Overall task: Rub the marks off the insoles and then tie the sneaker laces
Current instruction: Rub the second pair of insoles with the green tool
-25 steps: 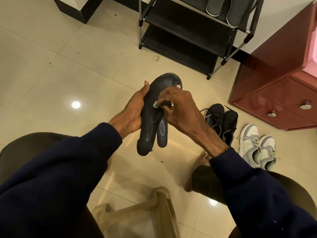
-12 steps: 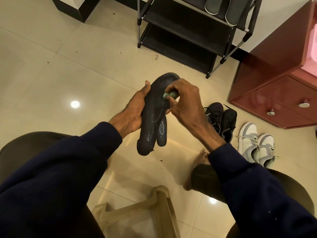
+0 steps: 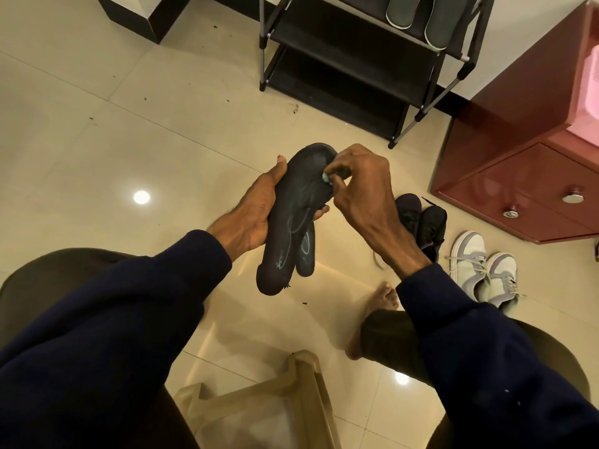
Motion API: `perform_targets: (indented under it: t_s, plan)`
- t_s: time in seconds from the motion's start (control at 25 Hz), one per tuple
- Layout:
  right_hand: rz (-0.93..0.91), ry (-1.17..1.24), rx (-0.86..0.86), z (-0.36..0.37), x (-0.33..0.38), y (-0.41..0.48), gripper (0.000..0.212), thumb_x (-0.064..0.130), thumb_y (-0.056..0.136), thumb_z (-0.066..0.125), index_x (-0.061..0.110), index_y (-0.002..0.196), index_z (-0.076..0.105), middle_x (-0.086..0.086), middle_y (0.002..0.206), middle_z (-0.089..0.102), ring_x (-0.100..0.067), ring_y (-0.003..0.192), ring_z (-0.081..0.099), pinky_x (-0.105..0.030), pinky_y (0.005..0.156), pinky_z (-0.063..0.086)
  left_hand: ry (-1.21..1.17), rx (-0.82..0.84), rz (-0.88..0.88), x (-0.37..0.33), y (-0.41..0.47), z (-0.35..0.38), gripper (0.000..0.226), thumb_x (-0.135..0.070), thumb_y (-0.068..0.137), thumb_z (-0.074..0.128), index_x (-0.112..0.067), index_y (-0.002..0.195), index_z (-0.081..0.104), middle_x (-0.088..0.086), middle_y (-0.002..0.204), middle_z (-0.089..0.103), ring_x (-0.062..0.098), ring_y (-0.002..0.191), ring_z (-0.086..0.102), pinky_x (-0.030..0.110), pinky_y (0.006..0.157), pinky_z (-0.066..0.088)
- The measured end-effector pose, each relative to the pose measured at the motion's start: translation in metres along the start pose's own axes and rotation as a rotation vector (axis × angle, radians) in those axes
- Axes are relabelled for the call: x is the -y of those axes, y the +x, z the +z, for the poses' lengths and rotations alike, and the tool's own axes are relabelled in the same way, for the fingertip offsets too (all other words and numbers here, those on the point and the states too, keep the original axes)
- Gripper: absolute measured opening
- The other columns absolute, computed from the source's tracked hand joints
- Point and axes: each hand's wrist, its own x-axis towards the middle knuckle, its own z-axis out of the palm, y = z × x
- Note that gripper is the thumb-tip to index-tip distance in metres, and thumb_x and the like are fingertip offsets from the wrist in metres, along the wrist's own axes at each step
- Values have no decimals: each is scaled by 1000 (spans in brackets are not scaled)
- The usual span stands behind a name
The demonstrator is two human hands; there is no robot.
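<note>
Left hand (image 3: 256, 212) gripping two dark insoles (image 3: 291, 215) above a glossy beige tile floor (image 3: 129, 124), right hand (image 3: 363, 192) pinching a pale eraser (image 3: 325, 178) against the top insole, black sneakers (image 3: 428, 222) and grey-white sneakers (image 3: 479, 270) lying near a red cabinet (image 3: 525, 157), black shoe rack (image 3: 324, 59) standing beyond.

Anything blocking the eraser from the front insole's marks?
Nothing visible. The right hand pinches the eraser against the front insole near its toe; the marks lower down lie bare, and the left hand grips only its edges.
</note>
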Motion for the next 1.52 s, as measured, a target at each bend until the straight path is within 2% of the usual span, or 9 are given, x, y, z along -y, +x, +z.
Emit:
perform_targets:
  t_s: [0.24,0.44,0.64,0.76,0.88,1.08,1.32,1.4,1.52]
  plan:
    - [-213,60,208,6,39,-20,10,1,84,76,8,90,80,-7,98,70,-20,91,65,-35,83,57,35,-63,15,1,7,-7,58,-61,102,41,-14,120,70,9,100,78,25,86,75,34,67,61]
    - [7,17,73,-2,10,-2,7,7,87,78,8,93,80,-9,100,71,-18,91,65,-38,83,60,28,-40,0,2,3,-1,59,-59,104,39,-12,128,65,11,100,78,24,82,77,34,63,62]
    - [-205,39,204,9,42,-25,8,4,85,77,10,91,79,-6,96,70,-19,87,65,-35,80,58,9,-73,11,0,7,-5,62,-63,102,39,-13,125,68,8,97,78,24,80,76,33,62,61]
    - [-62,-12,63,2,18,-10,11,7,84,79,10,94,77,-7,98,68,-18,87,64,-35,79,60,-19,-50,17,1,4,-1,56,-57,105,38,-11,117,68,10,93,78,24,78,77,32,60,61]
    - [46,4,-8,-5,10,-7,10,9,85,80,10,95,78,-7,97,70,-14,85,63,-24,75,59,9,-48,13,1,1,0,57,-57,105,37,-10,118,67,11,92,79,23,75,77,32,60,61]
    - [-178,71,176,7,49,-25,10,9,84,80,11,94,79,-5,95,71,-18,85,66,-31,76,57,4,-98,0,1,8,-6,62,-65,100,42,-14,123,69,8,96,77,25,81,76,34,64,61]
    - [51,8,-7,-5,13,-4,11,11,86,81,9,96,78,-7,98,71,-13,85,63,-21,76,56,-30,-48,10,2,5,1,58,-56,105,38,-8,117,69,13,92,78,24,75,77,35,62,63]
    - [-21,81,58,1,25,-11,10,12,84,82,10,94,78,-5,95,72,-12,83,64,-25,76,58,-18,-69,17,2,7,-2,60,-60,103,41,-10,123,68,11,99,77,25,81,76,35,64,62]
    - [-155,86,185,8,42,-22,10,8,83,82,10,92,79,-6,94,72,-18,84,67,-32,77,58,1,-99,16,3,10,-5,56,-62,102,42,-15,112,72,8,92,77,23,78,75,33,62,61]
